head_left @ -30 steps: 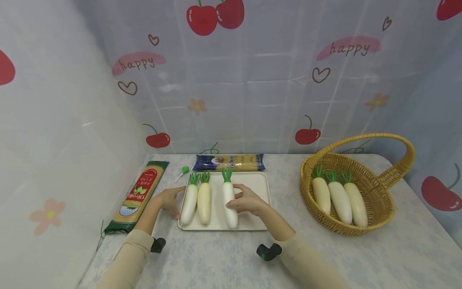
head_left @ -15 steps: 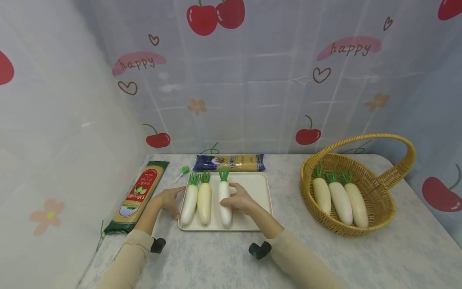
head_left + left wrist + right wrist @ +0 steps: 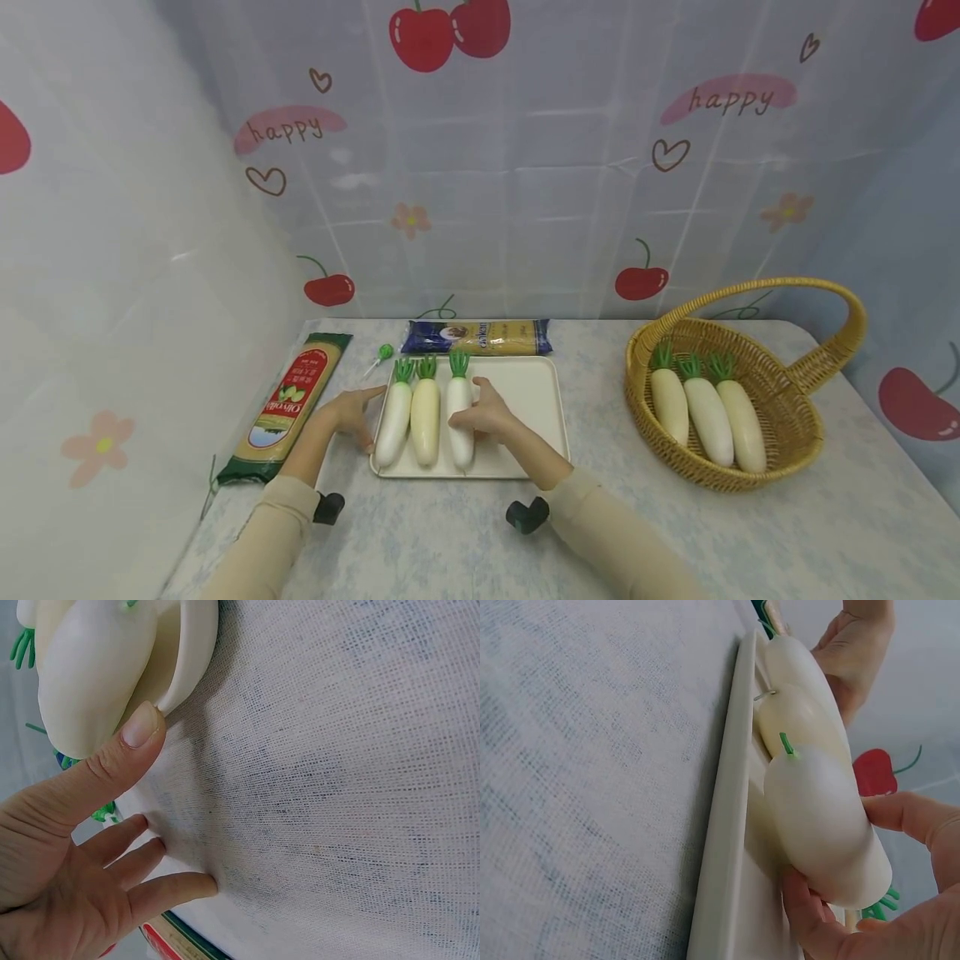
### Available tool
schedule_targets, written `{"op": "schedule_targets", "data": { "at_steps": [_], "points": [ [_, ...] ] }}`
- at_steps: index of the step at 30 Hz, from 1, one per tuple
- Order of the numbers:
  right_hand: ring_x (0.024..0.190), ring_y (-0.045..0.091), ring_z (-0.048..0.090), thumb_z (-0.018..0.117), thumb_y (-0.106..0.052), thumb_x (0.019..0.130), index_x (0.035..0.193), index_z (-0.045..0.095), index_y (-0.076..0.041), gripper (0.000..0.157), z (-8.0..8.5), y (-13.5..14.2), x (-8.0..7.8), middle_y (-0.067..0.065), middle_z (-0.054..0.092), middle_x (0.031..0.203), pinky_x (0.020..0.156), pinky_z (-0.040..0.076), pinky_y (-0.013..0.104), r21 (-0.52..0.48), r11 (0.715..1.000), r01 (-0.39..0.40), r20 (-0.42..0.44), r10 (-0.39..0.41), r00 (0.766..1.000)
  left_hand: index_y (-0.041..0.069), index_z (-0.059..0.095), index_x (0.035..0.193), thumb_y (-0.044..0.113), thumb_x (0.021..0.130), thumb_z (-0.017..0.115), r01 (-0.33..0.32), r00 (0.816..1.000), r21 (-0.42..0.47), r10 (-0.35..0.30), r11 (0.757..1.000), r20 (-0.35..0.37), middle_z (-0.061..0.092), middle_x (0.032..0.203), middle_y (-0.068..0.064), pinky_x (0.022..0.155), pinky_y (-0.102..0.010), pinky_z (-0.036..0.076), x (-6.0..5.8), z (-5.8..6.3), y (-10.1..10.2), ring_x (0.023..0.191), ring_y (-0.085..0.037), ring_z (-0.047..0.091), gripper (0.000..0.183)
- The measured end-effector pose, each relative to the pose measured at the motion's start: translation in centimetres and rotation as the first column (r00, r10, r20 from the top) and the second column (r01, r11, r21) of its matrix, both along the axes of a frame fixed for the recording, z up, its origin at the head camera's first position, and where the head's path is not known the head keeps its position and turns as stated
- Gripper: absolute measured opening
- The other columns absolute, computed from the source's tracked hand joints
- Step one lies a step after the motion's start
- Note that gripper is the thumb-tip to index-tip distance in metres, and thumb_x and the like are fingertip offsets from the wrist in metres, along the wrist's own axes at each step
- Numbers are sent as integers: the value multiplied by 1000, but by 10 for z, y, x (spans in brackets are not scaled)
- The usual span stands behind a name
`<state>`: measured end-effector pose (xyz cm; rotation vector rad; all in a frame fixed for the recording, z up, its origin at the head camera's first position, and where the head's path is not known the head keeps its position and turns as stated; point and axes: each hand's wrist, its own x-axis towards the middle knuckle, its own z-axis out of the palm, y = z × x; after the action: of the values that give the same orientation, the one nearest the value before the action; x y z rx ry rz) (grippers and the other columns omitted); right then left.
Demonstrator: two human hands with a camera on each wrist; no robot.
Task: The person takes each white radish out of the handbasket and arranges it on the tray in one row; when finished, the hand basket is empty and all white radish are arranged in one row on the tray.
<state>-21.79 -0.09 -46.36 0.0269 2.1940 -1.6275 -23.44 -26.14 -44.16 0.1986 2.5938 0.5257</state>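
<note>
On a cream rectangular tray [image 3: 532, 396], my right hand [image 3: 491, 414] holds a white radish [image 3: 460, 396] with green leaf stubs, thumb on one side and fingers on the other. In the right wrist view this radish [image 3: 817, 802] lies low over the tray. Left of it lie a cream-yellow radish [image 3: 425, 421] and another white radish [image 3: 393, 425], side by side with leaves toward the back. My left hand [image 3: 348, 417] is at the tray's left side. Its thumb touches the tray's corner in the left wrist view, and its spread fingers [image 3: 176, 889] rest on the cloth.
A wicker basket [image 3: 806, 429] with a tall handle stands at the right, three radishes [image 3: 707, 421] inside. A blue and yellow pasta packet [image 3: 476, 338] lies behind the tray. At the left are a green-ended packet [image 3: 288, 404] and a green lollipop [image 3: 385, 352]. A cherry-print curtain hangs behind.
My right hand has moved left across the tray with the white radish, bringing it closer to the cream-yellow one. The left hand has stayed in place.
</note>
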Motion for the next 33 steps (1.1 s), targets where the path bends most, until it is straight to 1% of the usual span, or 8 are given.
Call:
{"op": "schedule_targets", "data": {
  "at_steps": [4, 8, 12, 16, 19, 25, 28, 33],
  "points": [
    [100, 32, 57, 77, -9, 70, 147, 23, -5, 94, 0, -3, 1, 25, 53, 119, 68, 54, 35, 36, 999, -11, 0, 11, 1000, 4, 31, 146, 8, 51, 90, -2, 1000, 3, 2, 1000, 4, 47, 130, -34, 91, -50, 47, 0, 0, 0, 121, -46, 46, 113],
    [102, 32, 56, 76, -10, 69, 146, 23, -4, 94, -1, -6, 2, 25, 53, 120, 68, 54, 36, 55, 998, -19, -19, 20, 1000, 4, 32, 146, 8, 50, 91, 1, 1000, -7, -1, 1000, 0, 47, 130, -34, 92, -51, 47, -1, 0, 0, 121, -46, 46, 112],
    [95, 30, 58, 77, -8, 67, 145, 25, -1, 93, -4, -8, 2, 24, 55, 113, 65, 55, 36, 49, 999, 7, -45, -5, 999, 4, 32, 146, 8, 50, 91, 5, 1000, -16, -5, 1000, -6, 48, 130, -34, 93, -52, 46, -1, 0, 1, 120, -46, 47, 113],
    [89, 28, 60, 79, -9, 67, 143, 29, 1, 91, -6, -9, 4, 23, 58, 108, 64, 56, 35, 53, 998, 39, -60, -36, 998, 5, 31, 146, 10, 50, 91, 6, 1000, -24, -6, 1000, -7, 48, 130, -34, 93, -51, 46, -1, -1, 1, 120, -46, 47, 114],
    [89, 28, 61, 79, -11, 68, 141, 32, 2, 88, -7, -8, 5, 23, 58, 107, 64, 56, 36, 50, 998, 43, -64, -39, 997, 5, 31, 146, 10, 49, 91, 0, 1000, -23, 0, 1000, -4, 48, 130, -34, 94, -52, 45, -2, -1, 1, 121, -46, 47, 114],
    [92, 31, 61, 78, -15, 73, 136, 38, 4, 77, -6, -4, 8, 23, 59, 108, 65, 56, 37, 62, 998, 2, -70, 2, 998, 4, 31, 146, 9, 50, 91, 4, 1000, -18, -4, 1000, 0, 47, 131, -34, 94, -51, 46, -2, -1, 1, 121, -46, 46, 113],
    [92, 30, 60, 77, -18, 74, 136, 40, 3, 75, -5, -2, 9, 22, 58, 108, 64, 56, 36, 80, 997, -23, -74, 29, 997, 4, 31, 146, 8, 50, 91, 4, 1000, -14, -4, 1000, 1, 47, 131, -34, 93, -51, 46, -2, 0, 1, 121, -46, 46, 113],
    [83, 24, 60, 77, -20, 75, 138, 39, 1, 77, -5, 3, 13, 18, 59, 100, 62, 55, 33, 96, 993, -74, -83, 82, 993, 3, 31, 146, 9, 50, 91, 7, 1000, -16, -6, 1000, 2, 47, 131, -34, 93, -51, 46, -1, 1, 1, 121, -46, 46, 113]
  ]
}}
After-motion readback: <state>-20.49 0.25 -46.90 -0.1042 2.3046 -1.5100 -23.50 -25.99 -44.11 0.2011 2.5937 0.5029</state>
